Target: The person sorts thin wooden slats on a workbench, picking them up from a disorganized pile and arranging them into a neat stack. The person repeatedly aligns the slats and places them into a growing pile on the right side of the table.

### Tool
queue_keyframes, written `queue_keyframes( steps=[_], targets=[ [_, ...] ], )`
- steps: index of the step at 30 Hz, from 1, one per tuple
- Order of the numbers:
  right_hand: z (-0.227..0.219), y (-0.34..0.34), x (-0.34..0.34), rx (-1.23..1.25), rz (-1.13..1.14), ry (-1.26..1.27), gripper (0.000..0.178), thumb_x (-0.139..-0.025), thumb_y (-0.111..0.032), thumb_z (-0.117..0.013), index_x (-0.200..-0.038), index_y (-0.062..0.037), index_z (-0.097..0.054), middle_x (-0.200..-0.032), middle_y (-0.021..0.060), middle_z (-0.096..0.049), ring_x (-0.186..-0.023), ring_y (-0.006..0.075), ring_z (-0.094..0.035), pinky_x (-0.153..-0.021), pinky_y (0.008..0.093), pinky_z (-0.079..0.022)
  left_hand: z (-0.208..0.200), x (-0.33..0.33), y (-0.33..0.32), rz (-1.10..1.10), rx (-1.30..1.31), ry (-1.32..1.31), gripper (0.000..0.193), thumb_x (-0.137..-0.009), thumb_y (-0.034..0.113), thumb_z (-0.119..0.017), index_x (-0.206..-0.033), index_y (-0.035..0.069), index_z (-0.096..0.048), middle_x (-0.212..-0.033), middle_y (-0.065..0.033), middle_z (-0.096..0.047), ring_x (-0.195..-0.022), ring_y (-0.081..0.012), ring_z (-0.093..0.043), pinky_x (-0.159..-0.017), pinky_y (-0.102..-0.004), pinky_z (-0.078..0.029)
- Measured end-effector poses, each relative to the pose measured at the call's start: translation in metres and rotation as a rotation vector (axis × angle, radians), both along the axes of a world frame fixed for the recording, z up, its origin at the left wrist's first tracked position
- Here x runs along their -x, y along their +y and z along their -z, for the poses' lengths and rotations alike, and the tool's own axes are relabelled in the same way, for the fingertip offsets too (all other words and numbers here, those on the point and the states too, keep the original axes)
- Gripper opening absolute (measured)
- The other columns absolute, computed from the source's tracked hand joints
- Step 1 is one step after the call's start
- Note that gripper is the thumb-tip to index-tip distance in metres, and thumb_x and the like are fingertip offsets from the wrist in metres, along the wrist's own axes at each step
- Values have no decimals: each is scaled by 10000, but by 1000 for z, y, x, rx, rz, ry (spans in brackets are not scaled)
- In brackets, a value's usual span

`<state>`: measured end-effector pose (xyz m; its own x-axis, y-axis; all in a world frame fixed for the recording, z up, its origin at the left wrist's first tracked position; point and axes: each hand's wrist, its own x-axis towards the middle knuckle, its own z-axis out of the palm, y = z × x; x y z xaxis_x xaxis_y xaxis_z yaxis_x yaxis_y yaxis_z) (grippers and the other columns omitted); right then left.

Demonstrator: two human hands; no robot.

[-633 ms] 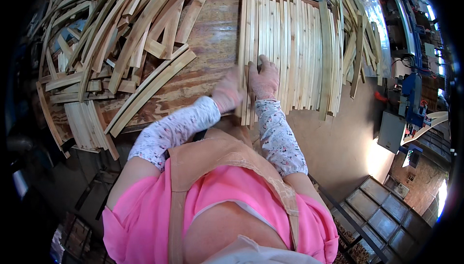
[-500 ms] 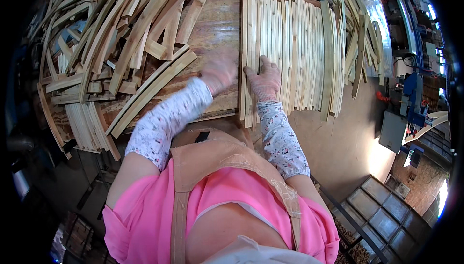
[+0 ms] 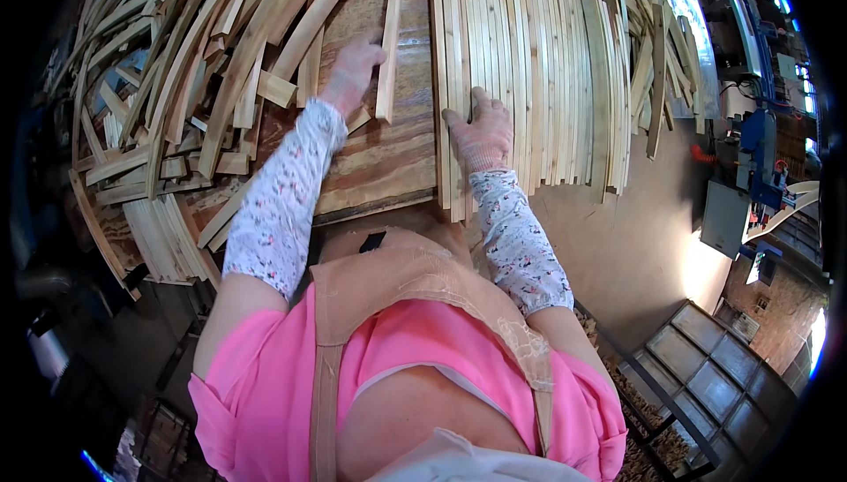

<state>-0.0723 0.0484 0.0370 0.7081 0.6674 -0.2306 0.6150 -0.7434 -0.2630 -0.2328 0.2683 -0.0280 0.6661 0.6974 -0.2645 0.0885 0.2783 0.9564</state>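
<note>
My left hand point(image 3: 351, 74) is closed at the edge of a light wooden strip point(image 3: 393, 45), which stands lengthwise over the brown board tabletop point(image 3: 410, 142), apart from the row on its right. Many similar strips lie side by side in a tight row point(image 3: 547, 85), their far ends uneven. On the near left part of that row rests my right hand point(image 3: 483, 136), thumb spread toward the leftmost strips and fingers lying over their tops. Nothing is lifted in it. Floral sleeves cover both forearms.
A tangled heap of wooden strips point(image 3: 203, 49) fills the table's left side, with a small bundle point(image 3: 163, 235) at its near corner. More loose strips point(image 3: 653, 67) lie beyond the row at right. Blue machinery point(image 3: 757, 164) and a metal-framed panel rack point(image 3: 706, 376) stand farther right.
My left hand has moved away from the row, left and farther off, and now grips a strip standing over the board. My right hand stays on the row.
</note>
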Motion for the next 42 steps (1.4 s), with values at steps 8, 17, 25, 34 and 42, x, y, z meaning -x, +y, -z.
queue_keyframes(
  steps=[8,17,25,34,42],
  targets=[
    [6,-3,-3,-22,-2,-10,734,-830,-541,-774,-1425,-140,-615,-1300,194,-660,-1267,384,-593,-1070,486,-493,-12,47,-141,-88,304,-16,466,-882,98,-639,-1336,-10,-649,-1166,-125,-718,-989,-257,-712,-927,-354,-587],
    [9,0,10,-39,2,-60,820,-803,-560,-789,-1461,-103,-614,-1339,217,-661,-1300,409,-579,-1109,477,-474,-24,83,-183,320,-808,499,621,-897,308,-655,-1452,46,-566,-1482,-212,-565,-1385,-390,-531,-1162,-498,-430],
    [19,-4,1,-31,13,-27,744,-827,-526,-813,-1466,-197,-622,-1347,185,-646,-1269,369,-617,-1072,467,-504,6,303,-108,334,-1062,1025,819,-858,418,-757,-1553,77,-490,-1504,-135,-543,-1404,-304,-499,-1174,-434,-403],
    [10,-3,1,-137,52,139,666,-900,-394,-787,-1471,-103,-604,-1346,212,-659,-1226,320,-664,-1031,431,-541,-24,207,-71,471,-992,948,730,-914,381,-698,-1543,93,-467,-1281,-167,-686,-1203,-325,-655,-1002,-461,-535],
    [27,-21,110,-487,141,973,496,-1012,-196,-731,-1453,-8,-605,-1367,157,-692,-1275,238,-646,-1103,333,-501,9,107,-44,-22,-676,424,331,-1028,267,-569,-1270,72,-684,-1082,-225,-741,-1055,-408,-710,-929,-504,-554]
  ],
)
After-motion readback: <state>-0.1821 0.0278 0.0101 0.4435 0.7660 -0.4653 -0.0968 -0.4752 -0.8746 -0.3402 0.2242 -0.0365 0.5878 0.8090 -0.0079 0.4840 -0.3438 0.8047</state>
